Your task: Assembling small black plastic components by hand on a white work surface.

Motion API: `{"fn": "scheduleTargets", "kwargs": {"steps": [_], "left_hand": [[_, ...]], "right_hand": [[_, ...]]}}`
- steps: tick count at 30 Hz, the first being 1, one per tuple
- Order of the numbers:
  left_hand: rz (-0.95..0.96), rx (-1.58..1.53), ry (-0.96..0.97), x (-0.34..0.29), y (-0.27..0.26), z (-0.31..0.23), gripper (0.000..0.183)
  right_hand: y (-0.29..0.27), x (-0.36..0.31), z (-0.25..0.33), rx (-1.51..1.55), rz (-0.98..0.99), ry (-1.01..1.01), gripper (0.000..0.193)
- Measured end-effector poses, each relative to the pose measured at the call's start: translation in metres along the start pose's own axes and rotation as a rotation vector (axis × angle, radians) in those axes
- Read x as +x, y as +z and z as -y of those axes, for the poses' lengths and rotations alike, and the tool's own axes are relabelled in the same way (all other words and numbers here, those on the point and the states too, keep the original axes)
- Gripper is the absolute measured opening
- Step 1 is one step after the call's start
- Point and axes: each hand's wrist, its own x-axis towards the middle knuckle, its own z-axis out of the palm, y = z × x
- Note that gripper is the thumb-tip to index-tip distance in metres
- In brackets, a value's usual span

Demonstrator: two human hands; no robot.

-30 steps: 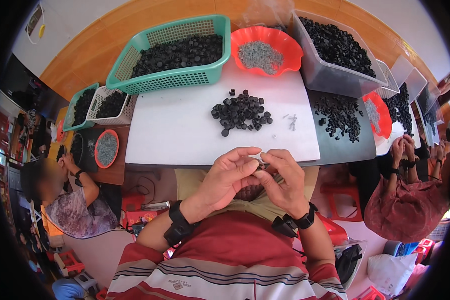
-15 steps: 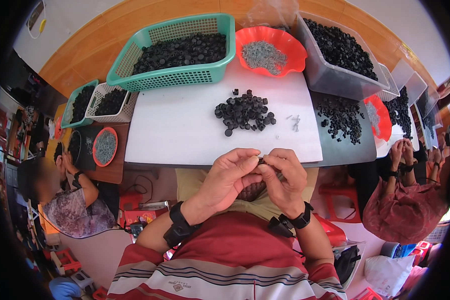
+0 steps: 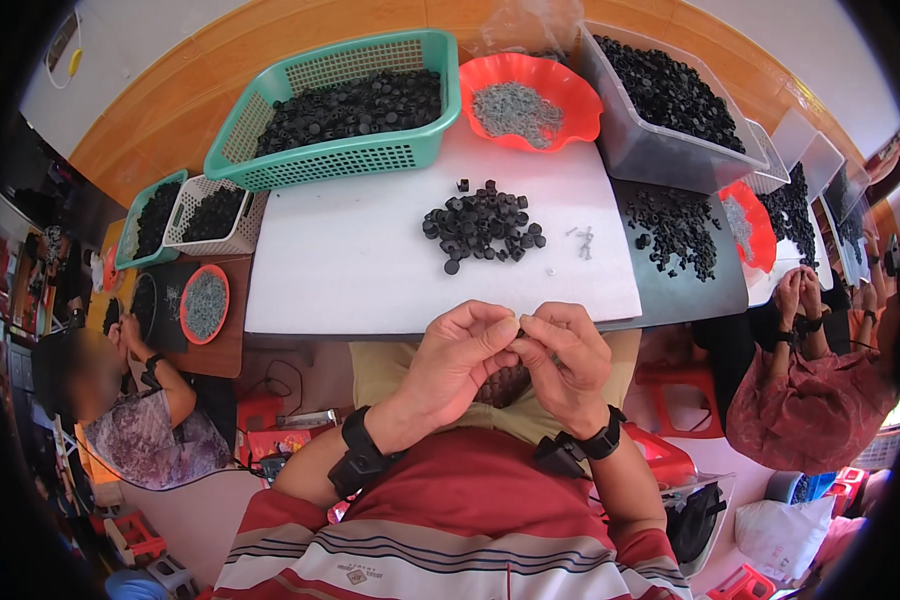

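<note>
The left grip (image 3: 457,355) and right grip (image 3: 568,362) meet at a small dark part (image 3: 519,334) by the bench (image 3: 660,298) edge, with a bare band of white sheet (image 3: 350,300) beyond them. Left of the black pile (image 3: 482,228) the sheet is open as far as the green basket (image 3: 345,165) and white basket (image 3: 220,243). Only a narrow strip runs behind the pile. Farther back, the green basket, red bowl (image 3: 582,105) and tub (image 3: 660,155) form a row blocking the way. Right of the pile, screws (image 3: 584,243) lie in the path; past the sheet, loose parts (image 3: 675,235) clutter the dark surface, bare nearer its front.
</note>
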Motion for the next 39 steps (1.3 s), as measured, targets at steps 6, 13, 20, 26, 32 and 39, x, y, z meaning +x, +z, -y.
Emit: {"fn": "scheduleTargets", "kwargs": {"steps": [6, 13, 20, 26, 32, 39], "left_hand": [[-0.028, 0.007, 0.013, 0.000, -0.008, -0.001, 0.013], [-0.125, 0.148, 0.076, -0.003, 0.002, -0.011, 0.019], [-0.397, 1.384, 0.752, 0.005, -0.015, -0.034, 0.022], [-0.486, 1.744, 0.929, 0.023, -0.024, -0.040, 0.025], [-0.465, 1.833, 0.891, 0.031, -0.027, -0.038, 0.022], [-0.389, 1.509, 0.743, 0.025, -0.022, -0.039, 0.022]], "right_hand": [[0.007, 0.001, -0.007, -0.188, 0.030, -0.102, 0.038], [0.010, -0.001, -0.022, -0.305, 0.048, -0.177, 0.036], [0.006, -0.002, -0.030, -0.253, 0.025, -0.111, 0.029], [0.002, -0.003, -0.031, -0.191, 0.019, -0.055, 0.025], [-0.002, -0.006, -0.029, -0.149, 0.014, -0.031, 0.024], [-0.003, -0.008, -0.027, -0.115, 0.021, 0.012, 0.023]]}}
